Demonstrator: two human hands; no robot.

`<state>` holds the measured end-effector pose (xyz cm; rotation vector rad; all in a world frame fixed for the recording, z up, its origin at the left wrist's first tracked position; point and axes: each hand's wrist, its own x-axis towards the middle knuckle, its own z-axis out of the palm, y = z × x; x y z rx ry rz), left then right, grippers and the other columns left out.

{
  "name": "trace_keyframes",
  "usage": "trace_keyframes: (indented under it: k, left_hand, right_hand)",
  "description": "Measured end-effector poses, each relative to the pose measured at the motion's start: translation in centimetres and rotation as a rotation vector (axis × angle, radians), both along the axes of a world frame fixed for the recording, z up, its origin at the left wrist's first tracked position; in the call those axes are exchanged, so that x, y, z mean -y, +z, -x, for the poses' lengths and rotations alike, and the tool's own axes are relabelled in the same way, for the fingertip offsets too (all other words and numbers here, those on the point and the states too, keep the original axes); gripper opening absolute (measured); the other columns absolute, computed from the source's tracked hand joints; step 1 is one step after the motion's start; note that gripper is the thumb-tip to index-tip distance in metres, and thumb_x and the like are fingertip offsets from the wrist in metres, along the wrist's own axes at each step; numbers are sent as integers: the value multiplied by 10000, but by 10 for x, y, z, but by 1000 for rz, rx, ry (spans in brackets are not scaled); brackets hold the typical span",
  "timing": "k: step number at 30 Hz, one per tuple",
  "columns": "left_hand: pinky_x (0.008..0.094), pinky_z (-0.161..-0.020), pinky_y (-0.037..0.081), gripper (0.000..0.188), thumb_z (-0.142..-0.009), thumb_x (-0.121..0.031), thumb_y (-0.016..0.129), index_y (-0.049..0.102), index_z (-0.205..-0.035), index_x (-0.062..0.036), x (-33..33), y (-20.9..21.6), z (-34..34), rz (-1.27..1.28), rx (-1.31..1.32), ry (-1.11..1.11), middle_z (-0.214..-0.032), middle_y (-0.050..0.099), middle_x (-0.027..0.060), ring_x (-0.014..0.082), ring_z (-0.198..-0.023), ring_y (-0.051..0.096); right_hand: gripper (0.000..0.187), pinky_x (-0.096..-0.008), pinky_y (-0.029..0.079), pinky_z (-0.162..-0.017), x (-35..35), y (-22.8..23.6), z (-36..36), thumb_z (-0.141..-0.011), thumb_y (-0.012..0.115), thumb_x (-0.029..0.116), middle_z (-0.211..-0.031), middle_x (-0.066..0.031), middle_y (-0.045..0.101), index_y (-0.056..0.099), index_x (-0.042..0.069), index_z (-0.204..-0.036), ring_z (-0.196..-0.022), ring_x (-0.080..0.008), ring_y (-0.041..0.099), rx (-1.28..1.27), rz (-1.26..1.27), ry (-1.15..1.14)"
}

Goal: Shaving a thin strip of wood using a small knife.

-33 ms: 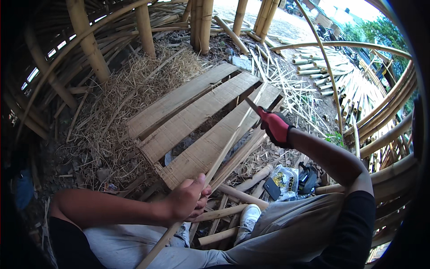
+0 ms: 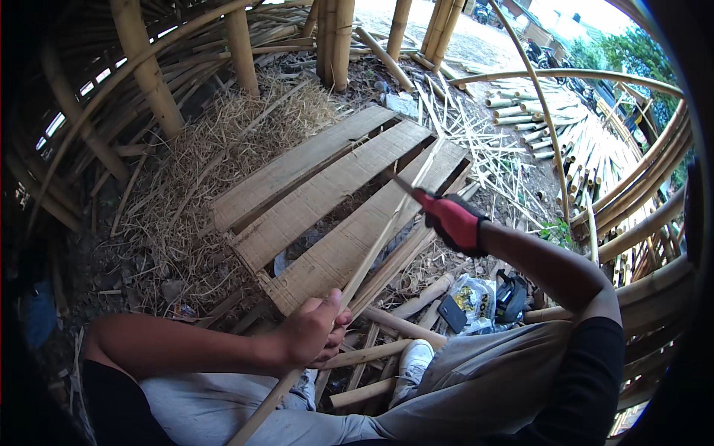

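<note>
A long, pale bamboo strip (image 2: 377, 243) slants from my lap up over the wooden slat platform (image 2: 327, 186). My bare left hand (image 2: 318, 327) is wrapped round it above my knees. In my right hand (image 2: 455, 221), which wears a red and black glove, is a knife (image 2: 404, 185). Its dark blade points up and left and crosses the strip well beyond my left hand. The glove hides most of the knife's handle. I cannot tell how deep the edge sits against the strip.
Dry straw (image 2: 216, 141) lies left of the platform. Cut bamboo poles (image 2: 580, 141) are stacked at the far right. Near my right knee are a dark phone (image 2: 452, 314) and a clear plastic bag (image 2: 480, 301). Bamboo posts (image 2: 242, 52) and curved rails surround me.
My right hand has drawn the knife toward me along the strip, down the picture. My left hand and the strip keep their place.
</note>
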<state>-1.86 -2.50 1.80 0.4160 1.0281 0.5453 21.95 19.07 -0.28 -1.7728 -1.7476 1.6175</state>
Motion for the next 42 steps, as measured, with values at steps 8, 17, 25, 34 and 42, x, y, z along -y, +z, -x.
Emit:
trace_keyframes:
  k: [8,17,25,34,42]
  left_hand:
    - [245,-361,236,394,-1007,-500,241,347,-854,-152,2,-7,4,-4,18,-15,-568,294,-35,95,-395,273]
    - [244,-364,237,397,-1006,-505,247,344,-855,-151,1,-1,-1,-7,1,-41,-572,292,-36,92,-402,269]
    - [239,-356,234,401,-1001,-516,253,345,-861,-152,9,-5,0,-11,6,-55,-570,288,-34,90,-392,256]
    - [237,-347,226,391,-998,-510,258,345,-858,-155,8,-8,-2,29,65,-30,-566,286,-32,88,-381,247]
    - [235,-352,227,391,-996,-512,268,347,-855,-156,5,-8,0,14,40,-26,-572,291,-31,88,-392,254]
  right_hand:
    - [614,-263,270,-372,41,32,27,-872,501,662,-507,25,414,535,87,-659,-379,-91,370,-22,185,200]
    - [493,-288,294,-378,-52,14,-16,-963,449,516,-559,16,376,502,29,-1019,-382,-121,346,-427,-118,-183]
    - [433,-281,261,-358,-5,22,-6,-976,442,460,-519,42,340,571,66,-850,-358,-109,314,-139,169,172]
    - [400,-282,293,-360,-8,19,-10,-988,420,419,-508,22,359,551,56,-878,-362,-119,368,-248,186,157]
    - [397,-272,306,-366,17,20,-11,-979,439,444,-524,27,371,513,83,-832,-370,-113,373,-147,221,362]
